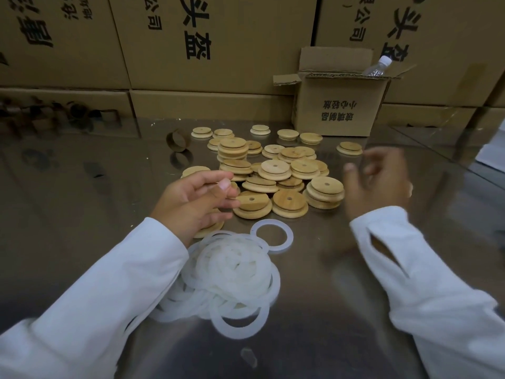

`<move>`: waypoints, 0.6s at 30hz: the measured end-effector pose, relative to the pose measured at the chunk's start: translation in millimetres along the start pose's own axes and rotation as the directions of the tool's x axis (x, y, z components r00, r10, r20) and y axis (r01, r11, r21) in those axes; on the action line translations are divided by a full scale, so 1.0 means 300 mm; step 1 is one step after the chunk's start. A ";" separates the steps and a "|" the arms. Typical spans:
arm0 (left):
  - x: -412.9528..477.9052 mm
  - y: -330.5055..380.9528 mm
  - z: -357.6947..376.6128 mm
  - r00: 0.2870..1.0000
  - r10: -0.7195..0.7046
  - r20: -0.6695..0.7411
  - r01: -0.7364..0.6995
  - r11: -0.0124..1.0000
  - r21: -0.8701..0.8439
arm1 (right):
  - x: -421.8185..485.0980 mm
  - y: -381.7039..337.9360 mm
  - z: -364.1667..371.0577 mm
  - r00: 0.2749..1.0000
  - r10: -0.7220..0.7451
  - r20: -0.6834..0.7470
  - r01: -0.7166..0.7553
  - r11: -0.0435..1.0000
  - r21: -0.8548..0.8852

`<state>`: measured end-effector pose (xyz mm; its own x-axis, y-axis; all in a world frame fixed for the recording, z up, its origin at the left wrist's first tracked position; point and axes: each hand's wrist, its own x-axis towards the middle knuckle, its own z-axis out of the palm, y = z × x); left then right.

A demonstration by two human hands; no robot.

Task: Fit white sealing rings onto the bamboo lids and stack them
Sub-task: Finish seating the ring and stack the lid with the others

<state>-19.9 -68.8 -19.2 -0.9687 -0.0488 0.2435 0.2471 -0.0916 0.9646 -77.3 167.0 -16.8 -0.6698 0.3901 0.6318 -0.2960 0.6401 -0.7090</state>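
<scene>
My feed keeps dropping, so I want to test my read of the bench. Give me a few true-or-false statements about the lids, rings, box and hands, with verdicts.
1. The heap of white sealing rings lies nearer the person than the bamboo lids. True.
2. Every bamboo lid sits in one neat stack. False: most lie in a loose pile, with several scattered singly toward the back.
3. A plastic bottle sticks out of the open small cardboard box. True.
4. The right hand grips a sealing ring. False: it is blurred, raised right of the lids, and no ring shows in it.
5. The table is shiny metal. True.
</scene>
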 end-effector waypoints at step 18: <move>0.002 -0.001 0.000 0.999 0.017 -0.029 -0.017 1.000 0.019 | -0.095 -0.073 0.093 0.828 -0.326 0.457 0.490 0.817 -0.305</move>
<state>-20.5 -68.7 -19.4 -0.9632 -0.0788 0.2570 0.2626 -0.0722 0.9622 -70.7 123.3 -28.1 -0.7689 -0.1880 0.6111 -0.3620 0.9159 -0.1737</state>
